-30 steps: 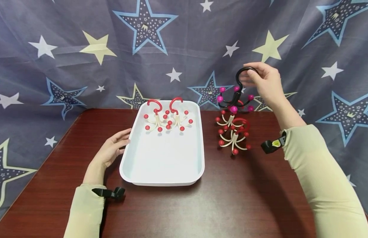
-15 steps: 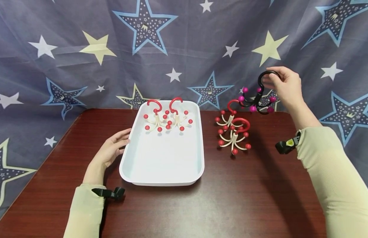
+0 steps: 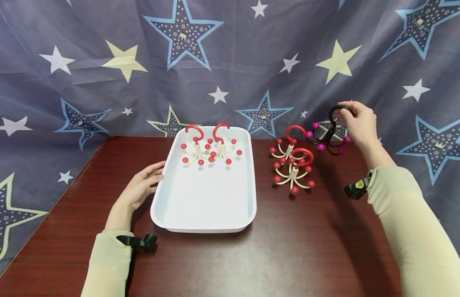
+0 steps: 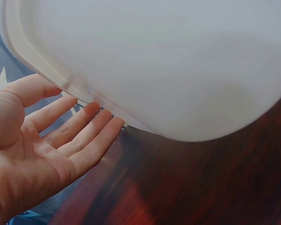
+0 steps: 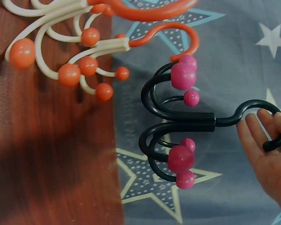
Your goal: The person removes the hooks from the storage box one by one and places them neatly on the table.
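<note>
In the head view my right hand (image 3: 360, 121) pinches the curved hook of a black multi-arm hanger (image 3: 329, 134) with pink ball tips. The right wrist view shows this black hanger (image 5: 192, 123) hanging below the fingers, clear of the tabletop. Two cream hangers with red hooks and red balls, a rear one (image 3: 288, 152) and a front one (image 3: 294, 173), stand just left of it. My left hand (image 3: 138, 187) rests at the left side of a white tray (image 3: 204, 229); its extended fingers (image 4: 91, 136) touch the tray's edge.
Two more cream-and-red hangers, a left one (image 3: 197, 152) and a right one (image 3: 222, 152), stand at the back of the tray. A grey star-patterned cloth (image 3: 237, 66) hangs behind the dark wooden table (image 3: 274, 255).
My right hand has carried the black hanger to the right, away from above the cream ones, then lowered it. My left hand has stayed at the tray.
</note>
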`<action>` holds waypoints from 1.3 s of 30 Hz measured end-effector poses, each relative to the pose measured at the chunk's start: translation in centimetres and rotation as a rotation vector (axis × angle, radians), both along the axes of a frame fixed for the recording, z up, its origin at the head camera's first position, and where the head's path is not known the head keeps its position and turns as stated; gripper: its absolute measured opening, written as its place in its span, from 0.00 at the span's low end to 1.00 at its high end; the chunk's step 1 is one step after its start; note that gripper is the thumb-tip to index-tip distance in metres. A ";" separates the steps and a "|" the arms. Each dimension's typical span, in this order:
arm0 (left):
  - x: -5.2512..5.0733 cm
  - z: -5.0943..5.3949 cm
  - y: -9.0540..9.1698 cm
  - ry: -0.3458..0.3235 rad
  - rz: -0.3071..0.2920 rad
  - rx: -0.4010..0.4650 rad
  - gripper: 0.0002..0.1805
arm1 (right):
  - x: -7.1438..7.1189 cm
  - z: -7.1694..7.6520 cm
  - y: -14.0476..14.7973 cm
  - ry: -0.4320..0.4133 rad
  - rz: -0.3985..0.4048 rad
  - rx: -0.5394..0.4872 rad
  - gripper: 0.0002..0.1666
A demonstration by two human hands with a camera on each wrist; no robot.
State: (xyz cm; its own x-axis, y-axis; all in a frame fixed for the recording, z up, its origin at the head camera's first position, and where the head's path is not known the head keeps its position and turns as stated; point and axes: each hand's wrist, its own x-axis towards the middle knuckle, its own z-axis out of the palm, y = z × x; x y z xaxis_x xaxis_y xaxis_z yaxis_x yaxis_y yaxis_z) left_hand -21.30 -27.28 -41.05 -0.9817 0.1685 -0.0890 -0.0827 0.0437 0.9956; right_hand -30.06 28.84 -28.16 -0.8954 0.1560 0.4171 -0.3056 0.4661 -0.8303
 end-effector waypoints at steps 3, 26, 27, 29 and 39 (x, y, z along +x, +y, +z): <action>0.0 -0.1 0.0 -0.002 0.004 0.001 0.30 | 0.0 -0.8 0.4 -0.021 -0.051 0.057 0.16; 0.1 0.1 0.0 0.009 0.006 0.019 0.30 | -1.3 -6.0 0.5 -0.133 -0.333 0.242 0.15; 0.1 0.1 0.0 0.008 0.005 0.017 0.31 | -1.3 -6.2 0.5 -0.129 -0.331 0.238 0.15; 0.1 0.1 0.0 0.001 0.009 0.018 0.31 | -1.4 -6.5 0.4 -0.122 -0.329 0.237 0.15; -0.1 -0.1 0.0 -0.023 0.007 0.000 0.31 | -1.5 -7.2 0.5 -0.131 -0.318 0.252 0.16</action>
State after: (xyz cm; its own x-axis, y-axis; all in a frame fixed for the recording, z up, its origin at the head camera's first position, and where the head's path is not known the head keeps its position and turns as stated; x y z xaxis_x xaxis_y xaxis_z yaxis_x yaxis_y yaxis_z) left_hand -21.38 -27.31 -41.12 -0.9805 0.1617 -0.1117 -0.1060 0.0435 0.9934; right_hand -31.52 29.34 -35.36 -0.8671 0.3410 0.3632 -0.0131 0.7131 -0.7009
